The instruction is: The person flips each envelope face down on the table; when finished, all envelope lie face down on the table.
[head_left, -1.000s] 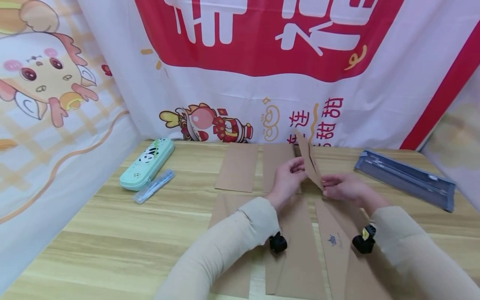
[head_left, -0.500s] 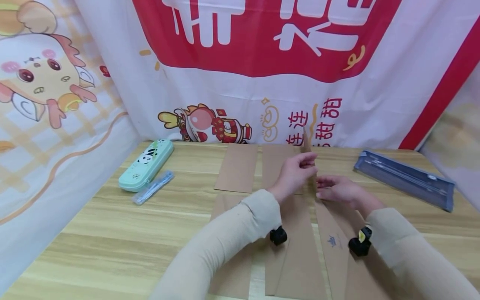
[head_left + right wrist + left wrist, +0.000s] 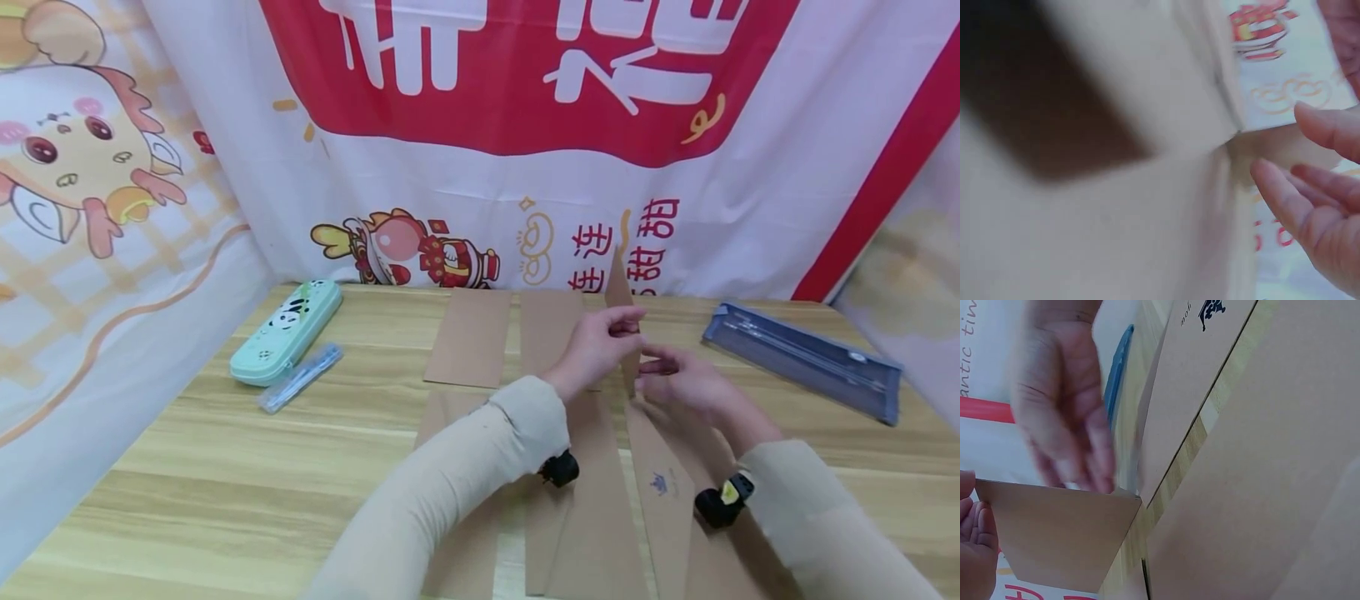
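Note:
A brown cardboard panel (image 3: pixel 625 325) stands on edge at the back of the table, its near lower corner against a flat brown card (image 3: pixel 660 483) printed with a small crown. I cannot tell whether the two are joined. My left hand (image 3: pixel 596 346) pinches the panel's edge; in the left wrist view, the curled left fingers (image 3: pixel 984 528) lie at its left corner. My right hand (image 3: pixel 690 383) is just right of the panel. Its thumb and fingers (image 3: pixel 1279 194) are parted in the right wrist view, with nothing between them.
More flat brown cards (image 3: pixel 468 337) lie in two rows on the wooden table (image 3: pixel 262 492). A mint panda pencil case (image 3: pixel 288 333) and a clear plastic packet (image 3: pixel 300 379) are at left. A blue zipped pouch (image 3: pixel 802 362) lies at right, before a printed cloth (image 3: pixel 450 175).
The panel has swung from leaning left to nearly upright. My left hand has moved right with it. My right hand's fingers have parted and come off the panel's edge.

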Motion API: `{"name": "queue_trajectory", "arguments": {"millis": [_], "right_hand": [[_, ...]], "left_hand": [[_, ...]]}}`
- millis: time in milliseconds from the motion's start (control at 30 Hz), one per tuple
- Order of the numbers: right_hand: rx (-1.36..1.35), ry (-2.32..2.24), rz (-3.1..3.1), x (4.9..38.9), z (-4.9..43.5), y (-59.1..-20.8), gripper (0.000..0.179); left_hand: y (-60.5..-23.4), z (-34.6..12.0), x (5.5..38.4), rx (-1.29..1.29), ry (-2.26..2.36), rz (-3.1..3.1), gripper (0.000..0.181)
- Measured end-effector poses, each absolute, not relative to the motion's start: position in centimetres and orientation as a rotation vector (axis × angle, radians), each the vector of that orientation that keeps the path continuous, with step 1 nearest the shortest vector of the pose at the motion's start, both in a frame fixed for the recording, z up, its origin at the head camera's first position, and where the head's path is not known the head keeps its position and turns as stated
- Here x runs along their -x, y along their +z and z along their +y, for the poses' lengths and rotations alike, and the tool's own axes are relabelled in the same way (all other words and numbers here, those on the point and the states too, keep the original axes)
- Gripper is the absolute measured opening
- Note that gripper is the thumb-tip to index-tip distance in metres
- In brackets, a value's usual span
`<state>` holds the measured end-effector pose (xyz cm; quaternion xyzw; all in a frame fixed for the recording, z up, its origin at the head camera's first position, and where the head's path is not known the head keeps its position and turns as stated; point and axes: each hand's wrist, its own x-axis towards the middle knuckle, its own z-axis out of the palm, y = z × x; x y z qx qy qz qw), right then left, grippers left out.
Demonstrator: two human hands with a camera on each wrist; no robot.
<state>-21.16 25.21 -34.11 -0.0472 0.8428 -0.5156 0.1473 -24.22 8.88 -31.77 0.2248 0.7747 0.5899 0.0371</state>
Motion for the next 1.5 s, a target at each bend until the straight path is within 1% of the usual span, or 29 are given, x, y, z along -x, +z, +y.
{"name": "queue_trajectory", "arguments": {"millis": [200,400,633,900,1267,1500], "right_hand": [[0.089,-1.676,2.541,20.4,23.8,-32.5,0.067],[0.053,-1.722,2.626,20.6,22.5,-32.5,0.058],[-0.061,-1.677,2.750,20.5,22.1,-32.6,0.046],[-0.183,-1.593,2.882,20.1,22.0,-32.7,0.040],[-0.300,-1.624,2.999,19.7,21.5,-33.0,0.030],[-0.499,-1.657,3.016,19.7,21.4,-33.2,0.026]], "left_hand": [[-31.8,8.7,24.3,-0.651,1.891,2.315,0.037],[-31.9,8.6,24.3,-0.648,1.901,2.293,0.038],[-32.2,8.4,24.2,-0.644,1.924,2.245,0.035],[-32.3,8.3,24.0,-0.646,1.968,2.241,0.032],[-32.8,8.7,24.1,-0.553,2.092,2.169,0.029],[-34.2,8.6,24.0,-0.425,2.323,2.091,0.032]]}}
